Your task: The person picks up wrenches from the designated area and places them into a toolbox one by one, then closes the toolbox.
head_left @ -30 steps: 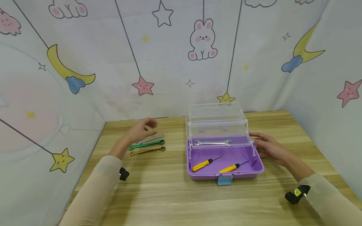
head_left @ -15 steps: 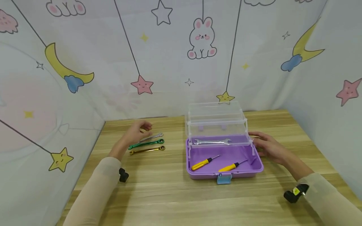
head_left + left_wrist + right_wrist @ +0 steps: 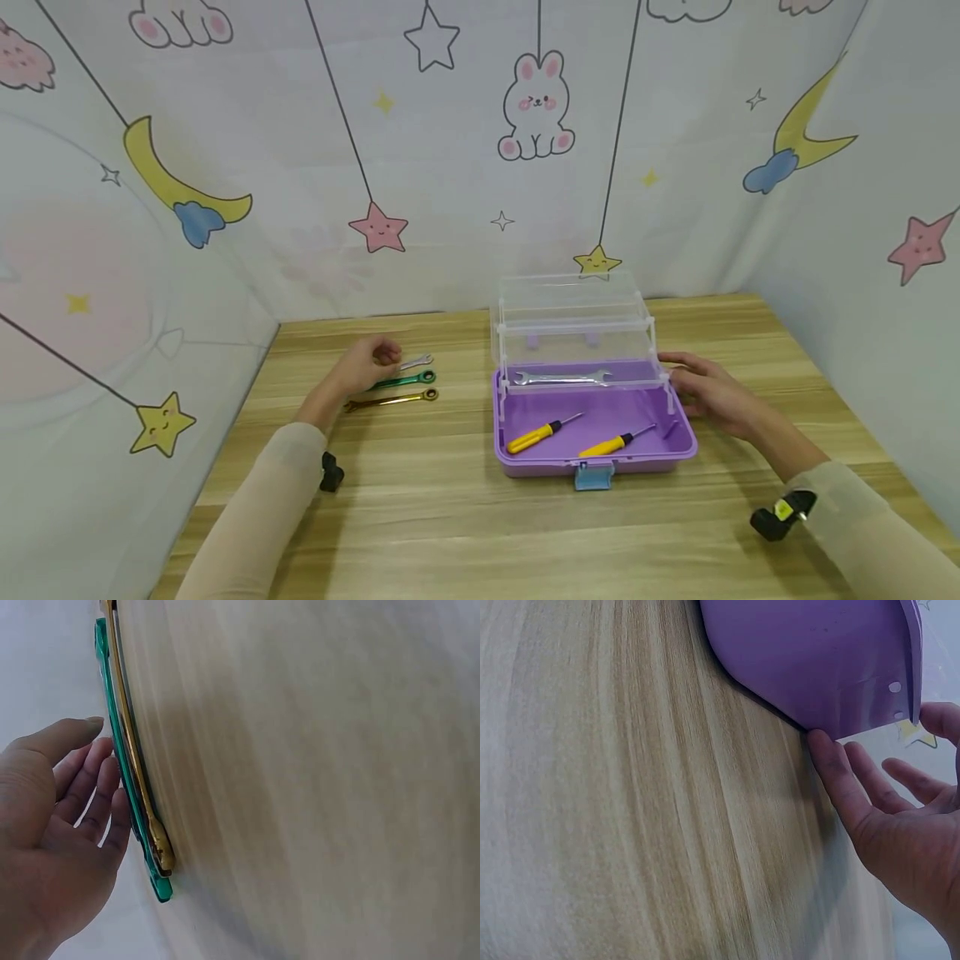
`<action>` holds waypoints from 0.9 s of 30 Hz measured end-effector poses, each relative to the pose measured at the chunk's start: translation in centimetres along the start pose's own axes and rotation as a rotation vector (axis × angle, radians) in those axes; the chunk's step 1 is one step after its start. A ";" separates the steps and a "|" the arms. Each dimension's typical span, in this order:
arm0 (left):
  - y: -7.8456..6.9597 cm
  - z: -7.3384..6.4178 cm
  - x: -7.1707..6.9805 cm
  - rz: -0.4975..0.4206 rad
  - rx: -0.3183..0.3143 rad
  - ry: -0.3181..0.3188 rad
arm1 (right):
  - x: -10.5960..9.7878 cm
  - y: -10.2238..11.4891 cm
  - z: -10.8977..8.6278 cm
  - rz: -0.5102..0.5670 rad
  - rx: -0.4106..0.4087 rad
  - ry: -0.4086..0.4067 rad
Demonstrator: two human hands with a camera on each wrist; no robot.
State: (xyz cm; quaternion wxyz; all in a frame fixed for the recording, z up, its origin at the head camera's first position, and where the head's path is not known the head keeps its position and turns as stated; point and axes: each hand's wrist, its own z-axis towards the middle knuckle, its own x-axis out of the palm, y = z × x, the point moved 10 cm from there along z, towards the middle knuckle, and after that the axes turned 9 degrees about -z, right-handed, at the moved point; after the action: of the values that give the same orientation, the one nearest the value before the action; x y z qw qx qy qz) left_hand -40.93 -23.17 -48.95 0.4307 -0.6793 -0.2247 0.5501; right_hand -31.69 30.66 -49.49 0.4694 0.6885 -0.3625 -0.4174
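My left hand [image 3: 367, 365] is low over a silver wrench [image 3: 417, 362]; the hand covers most of that tool. In the left wrist view a gap shows between the thumb and the loosely bent fingers [image 3: 90, 787], which are close behind a green ratchet wrench [image 3: 120, 739]. Alongside it lies a gold ratchet wrench [image 3: 393, 400]. At the right side of an open purple toolbox [image 3: 600, 469], my right hand [image 3: 720, 396] has its fingers spread, one fingertip at the box's lower corner.
Inside the toolbox lie two yellow-handled screwdrivers [image 3: 534, 437]. A silver double-ended wrench [image 3: 562, 378] sits across a clear fold-out tray. The raised transparent lid [image 3: 570, 292] stands before a patterned cloth backdrop [image 3: 450, 150]. A blue latch [image 3: 594, 477] hangs at the front.
My left hand first drew back leftward, then came down over the silver wrench, now covering more of it and part of the green one. The right hand stays beside the toolbox.
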 end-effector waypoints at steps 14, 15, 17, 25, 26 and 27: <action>0.9 0.3 0.5 0.025 -0.049 -0.010 | -0.1 -0.2 0.0 0.020 -0.001 -0.007; 0.8 0.3 0.4 0.032 -0.052 -0.009 | -0.1 -0.2 0.0 0.019 -0.002 -0.006; 0.8 0.3 0.4 0.033 -0.064 -0.009 | 0.0 -0.2 0.0 0.018 -0.005 -0.003; 0.1 0.0 0.5 0.038 -0.076 0.014 | -0.1 -0.3 0.1 0.027 -0.009 -0.001; 0.0 0.0 0.5 0.039 -0.077 0.019 | -0.1 -0.4 0.1 0.029 -0.005 -0.003; -0.1 0.1 0.6 0.036 -0.077 0.023 | -0.2 -0.4 0.2 0.031 -0.005 -0.003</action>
State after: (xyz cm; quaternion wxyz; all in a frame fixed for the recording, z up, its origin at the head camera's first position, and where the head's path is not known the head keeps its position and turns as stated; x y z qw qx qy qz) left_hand -40.82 -22.68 -49.21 0.3967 -0.7055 -0.2285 0.5410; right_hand -31.85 30.87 -49.91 0.4769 0.6809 -0.3729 -0.4121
